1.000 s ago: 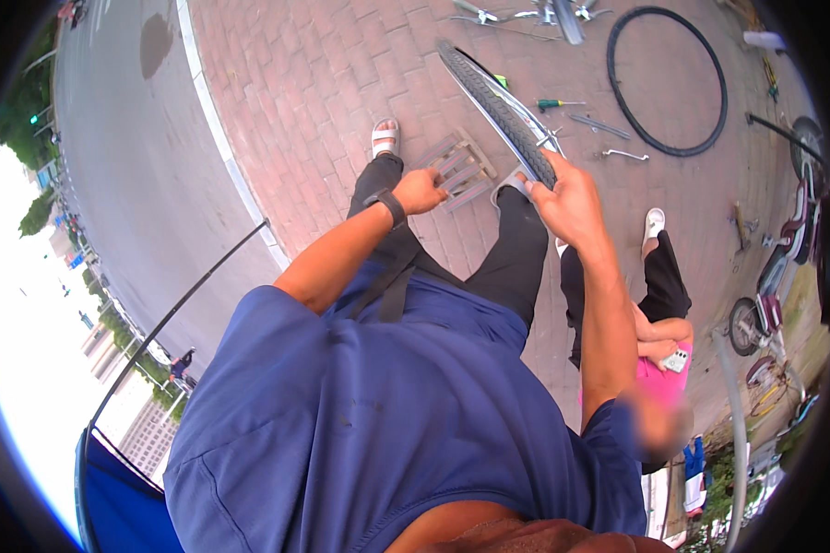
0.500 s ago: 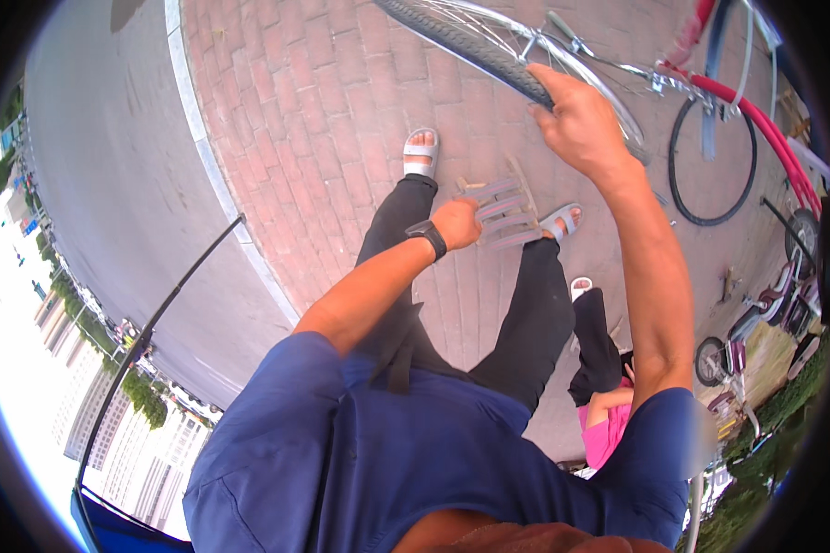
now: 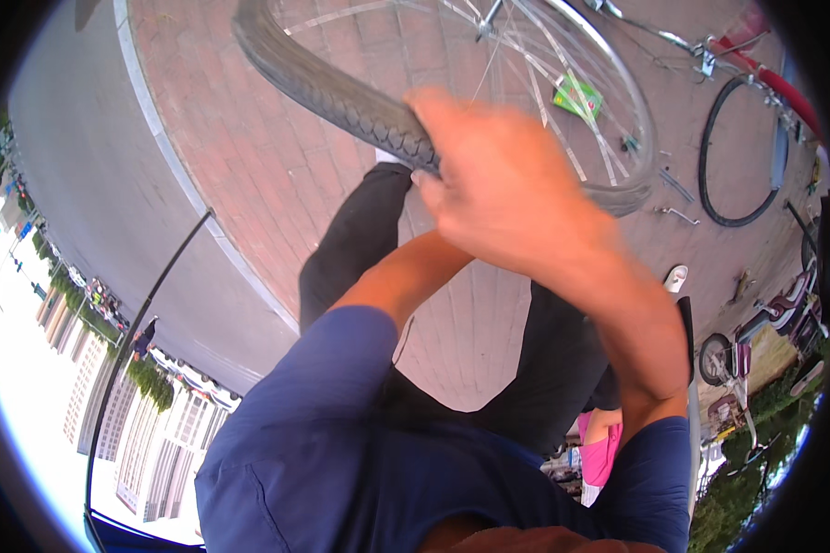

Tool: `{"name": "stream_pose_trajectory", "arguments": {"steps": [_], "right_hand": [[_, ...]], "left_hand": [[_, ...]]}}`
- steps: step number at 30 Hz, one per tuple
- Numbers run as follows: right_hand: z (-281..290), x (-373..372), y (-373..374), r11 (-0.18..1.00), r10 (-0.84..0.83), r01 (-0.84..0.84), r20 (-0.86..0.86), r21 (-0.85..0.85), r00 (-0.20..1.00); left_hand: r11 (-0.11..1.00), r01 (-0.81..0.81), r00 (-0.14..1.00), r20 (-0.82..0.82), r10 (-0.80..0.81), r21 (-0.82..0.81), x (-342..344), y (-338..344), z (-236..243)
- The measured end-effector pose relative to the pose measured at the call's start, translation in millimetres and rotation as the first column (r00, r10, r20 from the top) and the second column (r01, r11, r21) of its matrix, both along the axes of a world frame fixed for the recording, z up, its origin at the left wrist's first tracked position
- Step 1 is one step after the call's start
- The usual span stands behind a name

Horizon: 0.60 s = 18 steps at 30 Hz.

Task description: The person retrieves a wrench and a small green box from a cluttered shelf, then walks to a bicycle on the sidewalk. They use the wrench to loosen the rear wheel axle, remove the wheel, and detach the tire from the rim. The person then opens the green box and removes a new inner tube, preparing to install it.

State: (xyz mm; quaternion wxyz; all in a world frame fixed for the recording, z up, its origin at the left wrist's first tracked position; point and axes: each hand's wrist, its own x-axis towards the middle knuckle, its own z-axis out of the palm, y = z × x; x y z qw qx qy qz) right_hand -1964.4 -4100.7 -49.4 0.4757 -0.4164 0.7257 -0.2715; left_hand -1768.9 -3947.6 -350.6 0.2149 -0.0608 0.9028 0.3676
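My right hand [image 3: 516,175] is closed around the black tyre of a bicycle wheel [image 3: 341,106], with the thumb and fingers gripping its tread. The wheel is tilted close in front of me, and its silver rim and spokes stretch off to the upper right. Motion blurs the hand somewhat. From the left, my left forearm [image 3: 415,267] reaches in beneath the right hand. The left hand itself is hidden behind the right hand and arm, so its fingers and anything in them do not show.
A green packet [image 3: 578,97] shows through the spokes. Metal tools [image 3: 678,217], a black tyre hoop [image 3: 705,157] and a red bicycle frame [image 3: 784,92] lie to the right. A person in pink [image 3: 599,452] is at my lower right. A kerb [image 3: 148,111] borders the paving on the left.
The wheel and my right hand have come nearer and to the left. My left hand, earlier holding a small slatted stool, is now hidden, and the stool is out of sight.
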Motion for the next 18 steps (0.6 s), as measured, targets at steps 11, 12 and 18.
{"name": "stream_pose_trajectory", "arguments": {"steps": [11,12,18], "right_hand": [[22,-73,65,0.973,-0.006,-0.021,-0.119,-0.23,0.993],[25,-72,68,0.97,-0.009,-0.021,-0.122,-0.242,0.993],[22,-54,87,0.943,-0.051,-0.017,-0.194,-0.332,0.98]], "left_hand": [[0.761,0.616,0.558,0.568,-0.605,0.205,-24,23,-18],[0.798,0.558,0.605,0.545,-0.58,0.229,2,55,-69],[0.764,0.562,0.548,0.548,-0.632,0.318,14,34,-41]]}}
